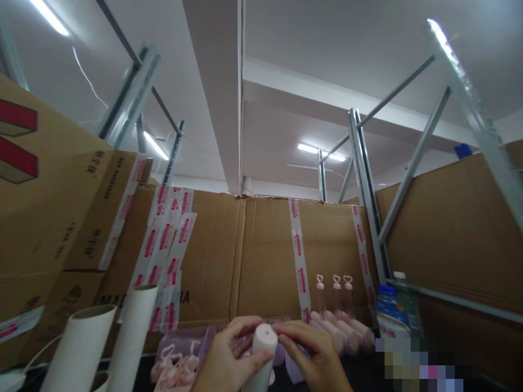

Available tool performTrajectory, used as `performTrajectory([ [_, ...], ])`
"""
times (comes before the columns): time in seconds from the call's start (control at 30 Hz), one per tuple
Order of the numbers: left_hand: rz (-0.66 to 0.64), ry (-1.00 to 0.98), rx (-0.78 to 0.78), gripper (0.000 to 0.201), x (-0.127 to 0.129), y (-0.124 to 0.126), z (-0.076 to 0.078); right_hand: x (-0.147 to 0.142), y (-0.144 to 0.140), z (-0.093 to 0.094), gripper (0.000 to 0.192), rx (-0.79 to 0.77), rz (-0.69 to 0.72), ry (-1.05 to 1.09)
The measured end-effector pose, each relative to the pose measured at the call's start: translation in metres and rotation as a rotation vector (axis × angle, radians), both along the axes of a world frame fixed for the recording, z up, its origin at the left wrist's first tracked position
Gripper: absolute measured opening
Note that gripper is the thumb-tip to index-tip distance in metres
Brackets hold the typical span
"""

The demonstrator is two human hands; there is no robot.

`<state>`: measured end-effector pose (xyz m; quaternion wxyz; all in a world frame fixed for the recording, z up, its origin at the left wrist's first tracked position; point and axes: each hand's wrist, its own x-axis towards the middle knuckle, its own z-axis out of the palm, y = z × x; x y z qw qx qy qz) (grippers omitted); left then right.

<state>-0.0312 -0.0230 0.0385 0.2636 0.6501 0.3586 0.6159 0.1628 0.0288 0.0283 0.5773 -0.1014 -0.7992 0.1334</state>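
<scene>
Pink cylinder (265, 340) clamped in left hand (229, 354); right hand (316, 351) grip unclear; tubes (133, 337), bin (205, 336) leftward.

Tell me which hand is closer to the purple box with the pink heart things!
The left hand. It holds the pale tube, just right of the purple box in the picture; the right hand is farther away, on the tube's other side.

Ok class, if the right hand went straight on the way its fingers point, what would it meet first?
Most likely the pale cylinder held in the left hand; the right hand points at its top end and may already touch it, though depth is unclear.
</scene>
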Motion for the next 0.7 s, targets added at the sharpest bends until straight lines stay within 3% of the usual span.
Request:
performTrajectory([
  [0.2, 0.061, 0.192, 0.057, 0.031, 0.005, -0.009, 0.008, 0.001, 0.002, -0.004, 0.018, 0.062, -0.010, -0.007],
  [0.33, 0.243, 0.353, 0.148, 0.042, 0.007, -0.009, 0.001, 0.000, 0.005, -0.006, 0.017, 0.154, -0.018, 0.001],
  [0.43, 0.308, 0.478, 0.171, 0.046, 0.008, -0.011, -0.002, 0.000, 0.001, -0.004, 0.016, 0.188, -0.024, 0.002],
  [0.7, 0.323, 0.685, 0.177, 0.050, 0.008, -0.017, -0.006, 0.003, -0.006, -0.005, 0.017, 0.087, -0.062, 0.001],
])
